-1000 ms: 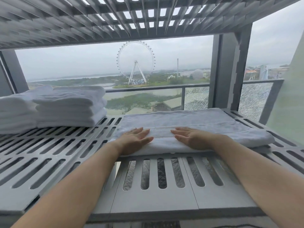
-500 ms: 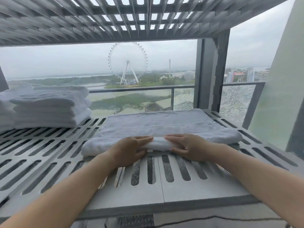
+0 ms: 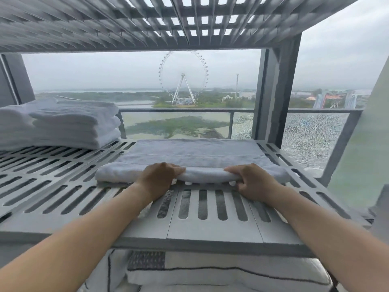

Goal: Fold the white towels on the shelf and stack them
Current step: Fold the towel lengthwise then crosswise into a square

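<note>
So, head cam view: a white towel lies flat on the slatted grey shelf, towards the right half, with its near edge doubled up into a thick roll. Both hands are on that near edge. The left hand curls over the roll left of centre, fingers wrapped onto the top of the fold and gripping the fabric. The right hand does the same right of centre, thumb on top and fingertips tucked under, so it's pinching the rolled edge too. The two hands sit apart with a stretch of roll between them.

Over on the far left of the same shelf sits a stack of folded towels, well apart from the one being handled. Behind it all there's a glass railing and a ferris wheel way off outside. Below the shelf some pale fabric with dark lines shows.
</note>
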